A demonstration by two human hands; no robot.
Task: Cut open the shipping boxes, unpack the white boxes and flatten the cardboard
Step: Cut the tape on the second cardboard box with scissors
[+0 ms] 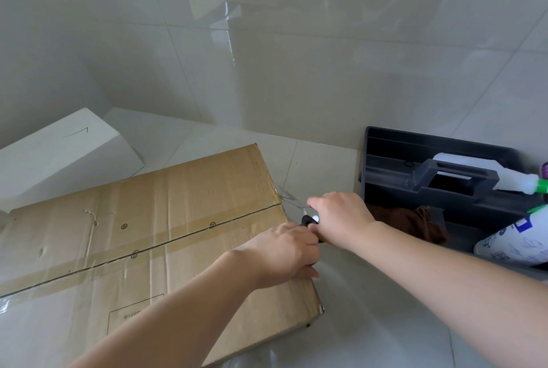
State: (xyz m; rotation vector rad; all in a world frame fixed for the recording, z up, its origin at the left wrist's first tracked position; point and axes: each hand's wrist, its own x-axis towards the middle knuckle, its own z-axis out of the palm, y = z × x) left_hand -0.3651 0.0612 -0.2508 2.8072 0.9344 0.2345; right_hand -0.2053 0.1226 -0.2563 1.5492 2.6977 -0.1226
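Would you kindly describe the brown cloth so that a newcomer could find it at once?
Start at the dark grey plastic caddy standing on the tiled floor against the wall, to the right of the taped cardboard box. The brown cloth lies crumpled in its near compartment, below the handle. It is the only soft, brown item there; its neighbours are white bottles.

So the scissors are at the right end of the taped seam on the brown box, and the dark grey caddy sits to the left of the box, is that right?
Not quite. The head view shows the dark grey caddy to the right of the brown box, not the left. The rest holds: the scissors are at the right end of the taped seam.
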